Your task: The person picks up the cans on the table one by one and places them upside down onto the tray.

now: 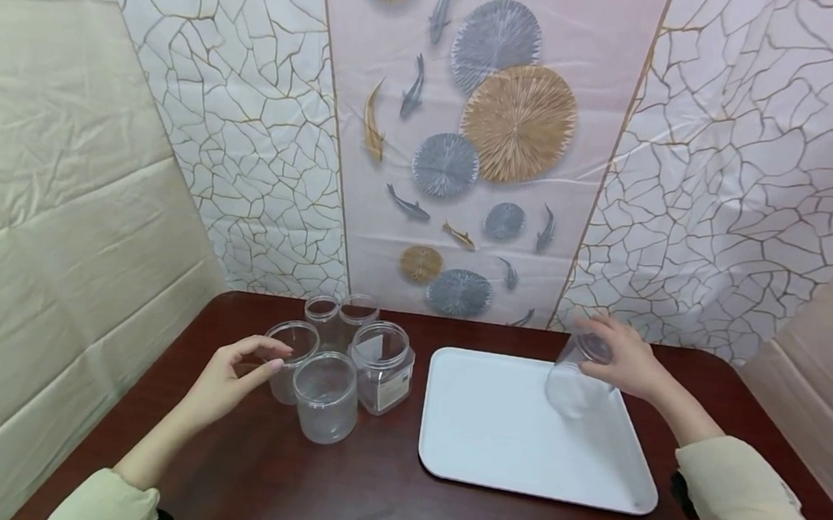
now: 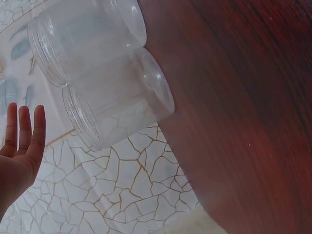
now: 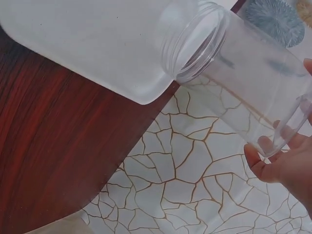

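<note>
Upturned jar in the right hand's fingers looks faint against the tray.

Head view bright (wrist views dimmer, softer).

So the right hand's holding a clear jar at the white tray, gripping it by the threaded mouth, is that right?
Not quite: the right hand holds the clear jar at the white tray, but by the base; the threaded mouth faces the tray, as the right wrist view shows.
</note>
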Motion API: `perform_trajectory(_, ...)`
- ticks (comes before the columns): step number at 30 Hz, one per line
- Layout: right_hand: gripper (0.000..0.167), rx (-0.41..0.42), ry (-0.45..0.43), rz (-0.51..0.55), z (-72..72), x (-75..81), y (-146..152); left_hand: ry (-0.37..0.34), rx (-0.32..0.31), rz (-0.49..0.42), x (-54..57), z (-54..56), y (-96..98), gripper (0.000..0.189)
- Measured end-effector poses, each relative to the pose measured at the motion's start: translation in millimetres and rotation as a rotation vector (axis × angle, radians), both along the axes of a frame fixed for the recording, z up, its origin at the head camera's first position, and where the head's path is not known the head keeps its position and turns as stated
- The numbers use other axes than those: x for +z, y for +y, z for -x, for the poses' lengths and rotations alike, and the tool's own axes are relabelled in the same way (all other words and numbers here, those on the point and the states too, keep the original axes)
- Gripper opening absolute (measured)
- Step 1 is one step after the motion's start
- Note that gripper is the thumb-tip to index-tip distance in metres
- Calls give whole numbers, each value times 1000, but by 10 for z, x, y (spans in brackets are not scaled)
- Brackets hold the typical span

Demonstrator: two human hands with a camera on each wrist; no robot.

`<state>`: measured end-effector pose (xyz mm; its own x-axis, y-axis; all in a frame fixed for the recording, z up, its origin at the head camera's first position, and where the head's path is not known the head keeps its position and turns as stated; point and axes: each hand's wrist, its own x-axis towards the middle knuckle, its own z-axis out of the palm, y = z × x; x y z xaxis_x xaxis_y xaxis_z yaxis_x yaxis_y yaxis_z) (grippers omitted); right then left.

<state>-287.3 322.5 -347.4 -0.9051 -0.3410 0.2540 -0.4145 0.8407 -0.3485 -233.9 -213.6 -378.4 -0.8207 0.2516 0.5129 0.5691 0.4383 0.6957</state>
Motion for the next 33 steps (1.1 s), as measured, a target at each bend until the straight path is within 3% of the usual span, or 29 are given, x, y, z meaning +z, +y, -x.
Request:
perform_trajectory(7,60,-16,-49,-35,8,-7,41,-3,22,6,181,-131,163,15)
perform_trajectory(15,59,1,-80,-47,61,-12,98,-8,18,-3,187,-135,174,14)
perform_trajectory(18,58,8,-94,-49,70,-8,112,-15,29,10,159,-122,161,14)
perform_trajectory(26,58,10,-96,-91,128,-15,77,-31,34,18,-82,12,31,16)
perform_trajectory(33,57,28,-87,-86,179,-29,66,-50,2,-3,-121,25,15,15)
